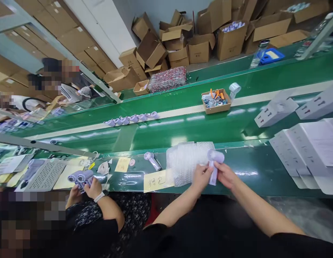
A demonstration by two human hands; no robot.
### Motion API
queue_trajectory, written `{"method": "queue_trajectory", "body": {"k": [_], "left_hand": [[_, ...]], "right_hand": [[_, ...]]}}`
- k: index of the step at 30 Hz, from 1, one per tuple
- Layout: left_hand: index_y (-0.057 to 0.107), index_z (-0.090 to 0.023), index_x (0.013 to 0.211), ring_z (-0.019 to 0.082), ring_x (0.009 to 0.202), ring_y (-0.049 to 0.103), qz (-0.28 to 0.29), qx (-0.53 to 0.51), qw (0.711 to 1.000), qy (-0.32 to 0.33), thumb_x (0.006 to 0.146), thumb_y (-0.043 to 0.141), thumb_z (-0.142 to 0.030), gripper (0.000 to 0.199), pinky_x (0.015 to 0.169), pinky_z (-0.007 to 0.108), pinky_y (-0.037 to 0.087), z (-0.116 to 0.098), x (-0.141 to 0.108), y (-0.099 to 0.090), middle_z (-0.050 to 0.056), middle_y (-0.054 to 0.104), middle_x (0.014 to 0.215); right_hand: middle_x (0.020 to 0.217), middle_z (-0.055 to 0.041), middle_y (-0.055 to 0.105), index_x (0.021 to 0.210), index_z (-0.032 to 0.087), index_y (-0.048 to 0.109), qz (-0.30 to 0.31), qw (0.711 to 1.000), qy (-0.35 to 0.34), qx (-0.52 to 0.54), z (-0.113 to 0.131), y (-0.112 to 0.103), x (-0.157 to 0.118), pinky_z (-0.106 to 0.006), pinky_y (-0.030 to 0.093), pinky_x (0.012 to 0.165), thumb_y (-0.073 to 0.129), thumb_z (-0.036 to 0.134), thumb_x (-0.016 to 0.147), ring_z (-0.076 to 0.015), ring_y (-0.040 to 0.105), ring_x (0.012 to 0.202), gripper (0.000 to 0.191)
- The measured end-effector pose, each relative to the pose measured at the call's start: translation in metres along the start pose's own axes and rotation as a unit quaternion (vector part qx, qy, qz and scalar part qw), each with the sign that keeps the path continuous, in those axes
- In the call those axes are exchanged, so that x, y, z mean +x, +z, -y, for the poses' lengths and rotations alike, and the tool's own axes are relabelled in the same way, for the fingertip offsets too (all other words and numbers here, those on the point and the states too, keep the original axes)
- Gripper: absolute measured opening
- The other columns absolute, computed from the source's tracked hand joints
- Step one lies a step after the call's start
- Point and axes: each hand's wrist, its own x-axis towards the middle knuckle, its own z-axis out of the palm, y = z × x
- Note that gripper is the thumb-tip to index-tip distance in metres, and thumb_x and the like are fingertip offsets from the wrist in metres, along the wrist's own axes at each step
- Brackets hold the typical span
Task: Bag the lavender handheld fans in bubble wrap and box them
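A small lavender handheld fan is held upright between my two hands, over the right edge of a stack of bubble wrap. My left hand grips its handle from the left, with thumb and fingers closed on it. On the other side my right hand pinches the handle just below the round head. Another lavender fan lies on the green table left of the bubble wrap. A yellow paper with handwriting sits partly beneath the wrap's lower left corner.
White boxes stand at the right. Beyond the table, a green conveyor carries a row of fans and a small carton of parts. At left, a person's hands hold fans.
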Motion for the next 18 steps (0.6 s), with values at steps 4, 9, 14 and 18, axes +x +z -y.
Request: {"method": "queue_trajectory", "body": {"k": [4,9,14,18], "left_hand": [[0.061,-0.015,0.097,0.025,0.1,0.047,0.103,0.287,0.935,0.181,0.087,0.048,-0.03,0.022,0.087,0.04,0.039,0.004,0.001,0.025,0.011,0.058,0.097],[0.064,-0.012,0.083,0.027,0.099,0.05,0.198,0.383,0.893,0.129,0.078,0.053,-0.012,0.012,0.087,0.039,0.039,0.021,0.018,0.028,0.015,0.06,0.094],[0.068,-0.016,0.074,0.02,0.079,0.058,0.193,0.324,0.925,0.05,0.082,0.053,-0.029,0.021,0.072,0.03,0.044,0.008,0.041,0.04,0.007,0.064,0.076],[0.067,-0.016,0.081,0.014,0.069,0.058,0.171,0.26,0.951,0.007,0.073,0.063,-0.029,0.016,0.06,0.022,0.043,-0.012,0.046,0.052,0.001,0.064,0.074]], "right_hand": [[0.084,-0.0051,0.068,0.091,0.019,0.058,-0.127,0.99,-0.06,0.004,0.027,-0.053,-0.027,-0.03,0.055,0.065,0.076,0.032,0.065,-0.02,0.065,0.077,0.034],[0.073,-0.0029,0.066,0.092,0.021,0.056,-0.189,0.981,-0.032,-0.016,0.047,-0.106,-0.076,-0.025,0.053,0.052,0.073,0.028,0.067,-0.0147,0.061,0.056,0.03],[0.078,-0.0009,0.064,0.096,0.023,0.056,-0.107,0.993,0.041,0.004,0.032,-0.102,-0.098,-0.027,0.054,0.058,0.077,0.02,0.063,-0.0183,0.065,0.071,0.039],[0.074,0.0001,0.062,0.09,0.022,0.056,-0.053,0.993,0.09,0.046,0.024,-0.085,-0.092,-0.027,0.053,0.057,0.074,0.023,0.066,-0.0178,0.064,0.071,0.03]]}}
